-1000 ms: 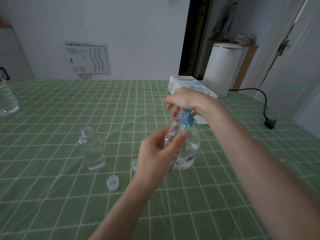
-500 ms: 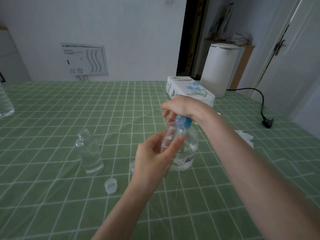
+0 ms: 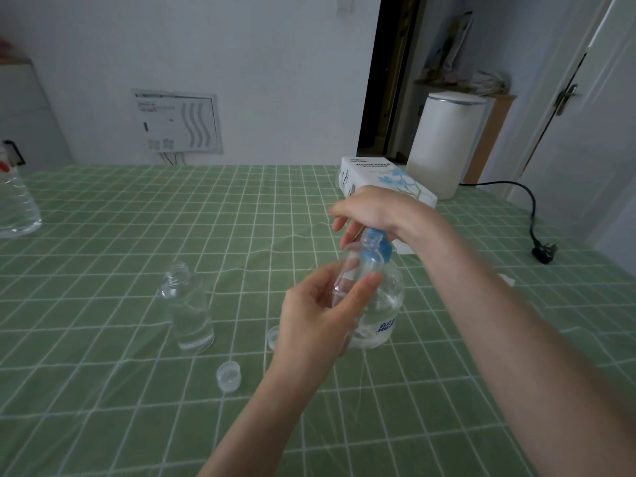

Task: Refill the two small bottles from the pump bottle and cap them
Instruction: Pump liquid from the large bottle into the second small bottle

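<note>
Pinching the raised small bottle round its middle between thumb and fingertips, the left hand holds it clear of the desk, with its open mouth up against the blue neck of the pump bottle. Just above, the right hand lies cupped over the pump head, fingers bent down round it; the spout itself is hidden beneath. The raised small bottle looks like thin clear plastic, light and nearly empty, so I judge that a hard squeeze would dent it and any spill on its wall would make it slippery. A grip at the middle, as now, with the mouth held steady, suits it best. The pump bottle stands on the desk, part full and heavier, and probably wants a straight downward press so that it does not tip. To the left, well apart, the standing small bottle is uncapped with liquid in it. The near cap lies beside the left wrist, and the far cap peeks out from behind the left hand
</note>
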